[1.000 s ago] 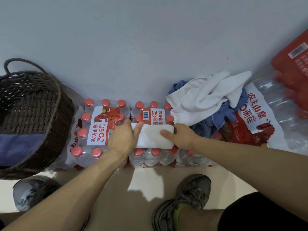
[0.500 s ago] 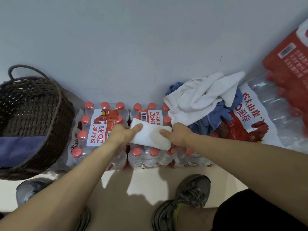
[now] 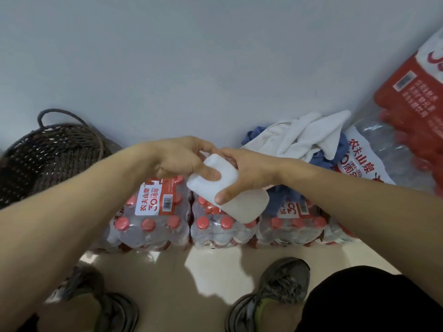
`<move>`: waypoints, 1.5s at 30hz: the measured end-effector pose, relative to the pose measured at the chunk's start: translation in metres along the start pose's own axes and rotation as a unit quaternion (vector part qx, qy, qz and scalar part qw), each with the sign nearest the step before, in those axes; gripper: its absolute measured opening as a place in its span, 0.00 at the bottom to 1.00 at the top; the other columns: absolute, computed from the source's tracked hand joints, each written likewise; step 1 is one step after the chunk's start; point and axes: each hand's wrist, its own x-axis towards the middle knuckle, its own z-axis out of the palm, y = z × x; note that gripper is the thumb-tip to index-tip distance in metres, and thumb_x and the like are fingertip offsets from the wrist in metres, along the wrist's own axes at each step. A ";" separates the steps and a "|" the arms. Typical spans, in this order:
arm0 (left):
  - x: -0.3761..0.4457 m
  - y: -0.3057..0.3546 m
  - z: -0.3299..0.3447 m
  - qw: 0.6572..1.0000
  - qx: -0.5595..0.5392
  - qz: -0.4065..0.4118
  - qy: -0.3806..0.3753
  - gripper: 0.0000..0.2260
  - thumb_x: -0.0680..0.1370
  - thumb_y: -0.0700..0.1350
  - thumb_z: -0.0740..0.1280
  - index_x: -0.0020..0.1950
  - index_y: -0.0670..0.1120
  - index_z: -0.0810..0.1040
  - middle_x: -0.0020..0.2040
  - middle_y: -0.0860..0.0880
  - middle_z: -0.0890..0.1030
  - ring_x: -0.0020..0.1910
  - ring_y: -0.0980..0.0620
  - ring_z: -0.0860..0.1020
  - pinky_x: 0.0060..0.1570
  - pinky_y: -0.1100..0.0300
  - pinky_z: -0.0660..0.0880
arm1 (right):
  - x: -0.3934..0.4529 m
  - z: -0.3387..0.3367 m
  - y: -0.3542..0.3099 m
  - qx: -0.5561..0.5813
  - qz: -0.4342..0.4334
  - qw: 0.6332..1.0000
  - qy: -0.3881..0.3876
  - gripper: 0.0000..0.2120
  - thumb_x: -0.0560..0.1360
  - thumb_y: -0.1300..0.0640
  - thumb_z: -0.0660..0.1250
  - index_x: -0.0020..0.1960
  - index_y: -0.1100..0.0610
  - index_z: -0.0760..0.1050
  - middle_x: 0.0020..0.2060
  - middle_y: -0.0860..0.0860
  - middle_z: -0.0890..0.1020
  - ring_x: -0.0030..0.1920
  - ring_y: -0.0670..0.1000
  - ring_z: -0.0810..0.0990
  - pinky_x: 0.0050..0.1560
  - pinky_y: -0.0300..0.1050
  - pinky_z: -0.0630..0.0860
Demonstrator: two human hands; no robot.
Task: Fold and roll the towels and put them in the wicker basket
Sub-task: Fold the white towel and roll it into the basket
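Above three bottle packs (image 3: 215,226) | left hand (image 3: 177,156) and right hand (image 3: 247,173) both grip one rolled white towel (image 3: 227,190) | one wicker basket (image 3: 48,159)

arms: bare, sleeveless in view | shorts (image 3: 374,298): black | shoes (image 3: 275,291): grey laced trainers | sock: yellow-green

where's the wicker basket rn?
Head view, far left: the wicker basket sits against the wall, left of the bottle packs and beyond the left forearm.
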 end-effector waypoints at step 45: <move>-0.114 -0.244 -0.218 0.891 0.248 -0.159 0.345 0.12 0.76 0.40 0.67 0.59 0.47 0.78 0.52 0.46 0.79 0.49 0.48 0.74 0.47 0.60 0.69 | 0.293 0.143 -0.218 -0.237 0.082 0.935 -0.252 0.21 0.80 0.48 0.64 0.64 0.64 0.74 0.60 0.60 0.79 0.56 0.59 0.80 0.61 0.55 0.77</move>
